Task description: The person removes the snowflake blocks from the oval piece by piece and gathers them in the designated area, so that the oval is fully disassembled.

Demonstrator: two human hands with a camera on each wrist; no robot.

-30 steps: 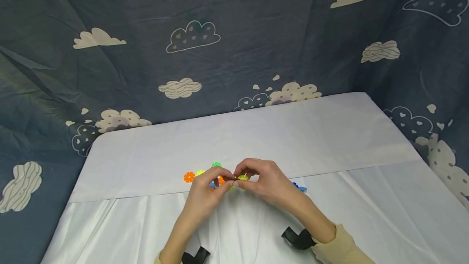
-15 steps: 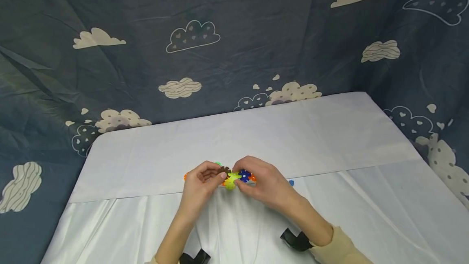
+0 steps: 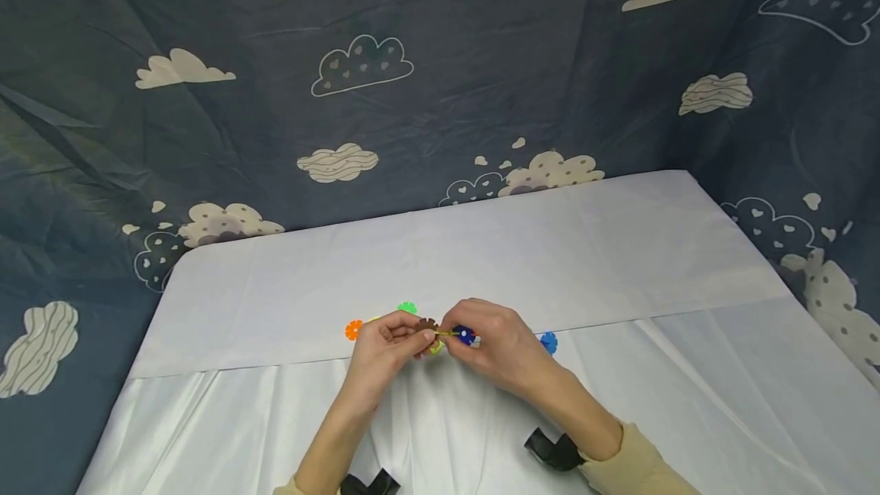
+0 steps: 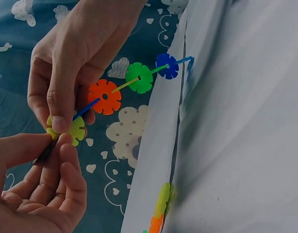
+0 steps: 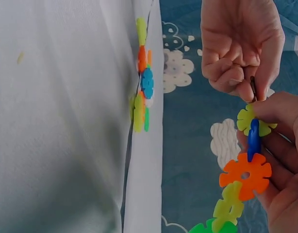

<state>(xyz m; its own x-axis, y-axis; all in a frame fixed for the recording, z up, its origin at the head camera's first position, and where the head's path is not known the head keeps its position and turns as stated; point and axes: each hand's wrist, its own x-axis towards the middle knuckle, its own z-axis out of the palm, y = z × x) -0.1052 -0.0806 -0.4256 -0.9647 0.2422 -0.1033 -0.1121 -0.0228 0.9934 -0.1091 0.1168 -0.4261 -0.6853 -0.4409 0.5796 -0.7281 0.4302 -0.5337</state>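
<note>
My left hand (image 3: 381, 346) pinches a brown notched snowflake disc (image 3: 428, 325) between thumb and fingers. My right hand (image 3: 502, 342) holds the yellow disc (image 4: 77, 128) at the end of a chain of interlocked discs. Along that chain come a dark blue disc (image 5: 254, 138) seen edge-on, an orange disc (image 5: 245, 175), a green disc (image 4: 139, 77) and another blue disc (image 4: 167, 66). The brown disc touches the yellow one's edge; fingertips hide whether they interlock. In the head view, the chain's blue far end (image 3: 548, 342) shows beyond my right wrist.
Several loose discs lie on the white-covered table (image 3: 584, 250) left of and behind the hands, among them an orange disc (image 3: 354, 329) and a green disc (image 3: 407, 308). A dark cloud-print cloth (image 3: 440, 98) hangs behind the table. Black straps (image 3: 555, 449) sit by the wrists.
The yellow disc turned its face to the head camera half a second ago and now stands edge-on. Both hands stay close together; the chain's far end has swung back into view on the right.
</note>
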